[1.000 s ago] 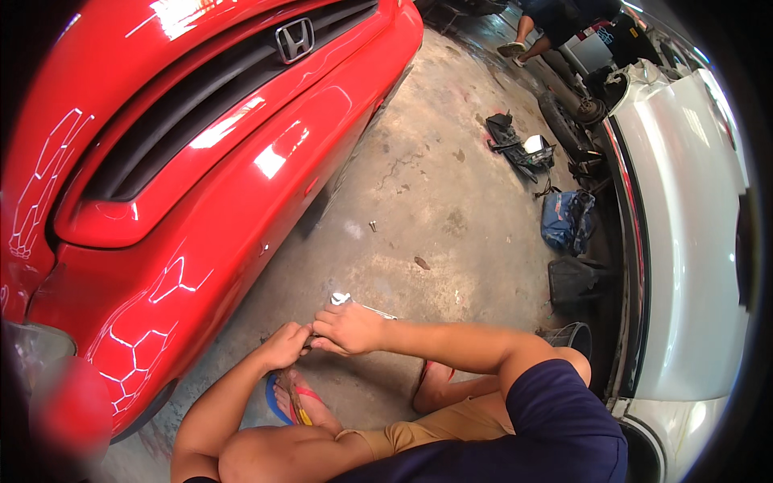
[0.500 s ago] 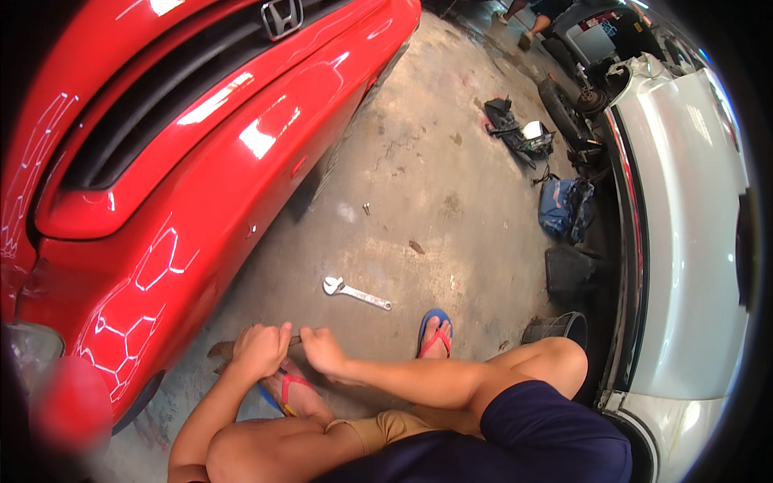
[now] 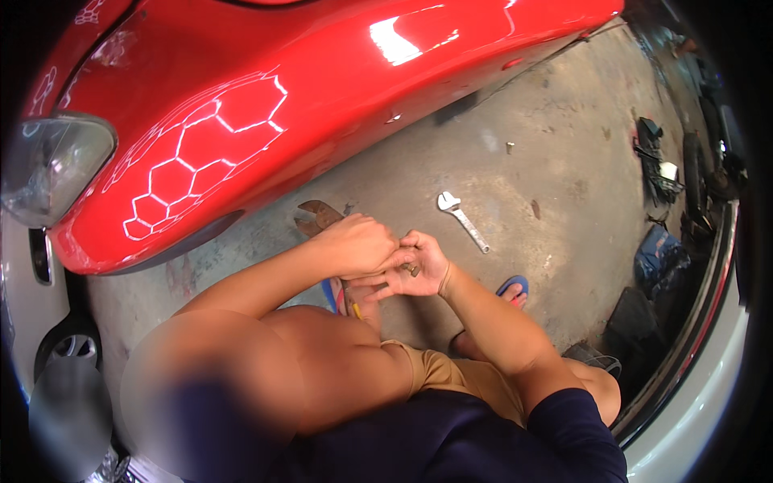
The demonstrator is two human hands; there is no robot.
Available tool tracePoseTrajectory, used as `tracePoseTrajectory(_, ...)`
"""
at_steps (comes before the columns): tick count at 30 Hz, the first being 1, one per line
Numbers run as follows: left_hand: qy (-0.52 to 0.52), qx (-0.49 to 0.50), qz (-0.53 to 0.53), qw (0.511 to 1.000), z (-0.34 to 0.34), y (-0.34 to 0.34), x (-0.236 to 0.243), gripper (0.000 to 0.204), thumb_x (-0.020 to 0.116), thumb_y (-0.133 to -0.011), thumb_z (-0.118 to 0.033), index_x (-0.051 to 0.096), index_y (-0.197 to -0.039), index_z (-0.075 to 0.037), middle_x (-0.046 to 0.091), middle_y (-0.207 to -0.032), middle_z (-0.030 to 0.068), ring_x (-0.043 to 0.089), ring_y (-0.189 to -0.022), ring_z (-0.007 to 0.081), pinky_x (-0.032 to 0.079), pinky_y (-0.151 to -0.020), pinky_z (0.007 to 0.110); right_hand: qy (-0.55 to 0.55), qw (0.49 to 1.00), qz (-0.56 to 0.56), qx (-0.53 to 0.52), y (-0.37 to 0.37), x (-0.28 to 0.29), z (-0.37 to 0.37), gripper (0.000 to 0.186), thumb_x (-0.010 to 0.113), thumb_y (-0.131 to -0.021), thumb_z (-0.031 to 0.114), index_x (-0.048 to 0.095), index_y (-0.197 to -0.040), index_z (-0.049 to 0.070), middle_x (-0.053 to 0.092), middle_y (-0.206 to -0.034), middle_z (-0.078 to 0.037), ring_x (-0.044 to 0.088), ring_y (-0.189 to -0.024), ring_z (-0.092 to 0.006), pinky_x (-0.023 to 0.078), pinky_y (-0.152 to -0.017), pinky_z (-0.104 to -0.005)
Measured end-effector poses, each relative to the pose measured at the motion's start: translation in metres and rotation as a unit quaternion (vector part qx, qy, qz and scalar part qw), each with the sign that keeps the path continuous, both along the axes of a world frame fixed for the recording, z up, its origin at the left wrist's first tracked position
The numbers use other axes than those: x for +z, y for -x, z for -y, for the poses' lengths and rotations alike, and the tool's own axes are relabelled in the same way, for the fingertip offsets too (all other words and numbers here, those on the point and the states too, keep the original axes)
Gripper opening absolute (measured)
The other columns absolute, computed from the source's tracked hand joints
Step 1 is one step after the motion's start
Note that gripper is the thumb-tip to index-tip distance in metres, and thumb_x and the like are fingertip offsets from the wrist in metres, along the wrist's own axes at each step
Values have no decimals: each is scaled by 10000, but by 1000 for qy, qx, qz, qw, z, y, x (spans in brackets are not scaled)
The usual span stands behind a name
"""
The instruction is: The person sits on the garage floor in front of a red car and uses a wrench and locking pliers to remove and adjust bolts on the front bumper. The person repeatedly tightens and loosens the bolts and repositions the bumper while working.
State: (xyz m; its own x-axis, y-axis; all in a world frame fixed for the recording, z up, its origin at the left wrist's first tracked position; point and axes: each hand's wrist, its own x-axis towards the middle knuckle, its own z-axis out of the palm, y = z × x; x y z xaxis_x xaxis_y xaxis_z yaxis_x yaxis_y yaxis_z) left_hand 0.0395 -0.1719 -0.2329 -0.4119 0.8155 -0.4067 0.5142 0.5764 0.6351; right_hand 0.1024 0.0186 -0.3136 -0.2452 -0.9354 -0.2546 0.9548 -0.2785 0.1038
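My left hand [image 3: 366, 245] is closed, with a rusty brown metal tool [image 3: 320, 216] sticking out beyond it. The tool's forked end points away toward the red bumper; the rest is hidden by the hand. Right against it, my right hand [image 3: 420, 266] is turned palm-up, its fingers reaching under the left one. A small brass-coloured metal piece [image 3: 413, 270] shows at its palm, held there. Whether that piece belongs to the rusty tool I cannot tell. Apart from both hands, a silver adjustable wrench [image 3: 465, 223] lies on the concrete floor.
A red car bumper [image 3: 266, 137] with white hexagon lines spans the far left side. A small bolt [image 3: 510, 148] lies beyond the wrench. At right are a blue bag [image 3: 660, 253], black parts [image 3: 656, 161] and a pale car's edge [image 3: 700, 402]. My sandalled foot [image 3: 512, 291] is near.
The view has swung left, so the wrench and floor items appear farther right. My right hand has turned from a fist to palm-up, baring the brass-coloured piece; the rusty tool stays at my left hand.
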Motion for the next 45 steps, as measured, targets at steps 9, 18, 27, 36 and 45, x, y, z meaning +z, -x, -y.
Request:
tracePoseTrajectory(9, -337, 247, -75, 905, 18, -10, -14, 317, 769, -891, -306, 691, -1054, -46, 604, -1061, 118, 615, -938, 275, 521, -775, 386, 43, 992, -72, -98, -30, 4, 31, 1051, 769, -729, 597, 360, -1551, 84, 512, -1454, -185, 537, -1323, -379, 432, -1088, -531)
tracePoseTrajectory(18, -19, 366, -48, 929, 41, -36, -143, 451, 792, -839, -313, 615, -1171, -64, 665, -1109, 160, 682, -982, 401, 553, -841, 485, -335, 915, -198, 109, -4, 20, -106, 956, 711, -767, 189, 243, -1587, 41, 552, -1281, -112, 561, -1213, -252, 464, -987, -392)
tracePoseTrajectory(27, -160, 535, 176, 811, 24, -27, -164, 463, 864, -795, -173, 613, -1161, -40, 690, -958, 108, 679, -843, 196, 561, -751, 350, -330, 884, -286, 169, -29, 27, -101, 1004, 660, -689, 145, 250, -1596, 21, 520, -1234, -78, 505, -1151, -192, 442, -932, -314)
tracePoseTrajectory(36, -185, 528, 143, 816, 23, -9, -106, 322, 860, -791, -122, 709, -1047, 1, 722, -933, 76, 649, -838, 112, 526, -721, 280, -309, 856, -371, 187, -3, 36, -83, 1016, 654, -674, 144, 235, -1597, 71, 469, -1200, -70, 467, -1086, -170, 491, -771, -287)
tracePoseTrajectory(45, -220, 529, 256, 778, 16, -7, -103, 460, 846, -802, -93, 703, -1231, -7, 721, -1085, 118, 684, -960, 160, 572, -809, 300, -320, 836, -407, 184, 2, 39, -79, 1036, 690, -632, 170, 274, -1576, 71, 462, -1188, -61, 468, -1117, -186, 501, -832, -299)
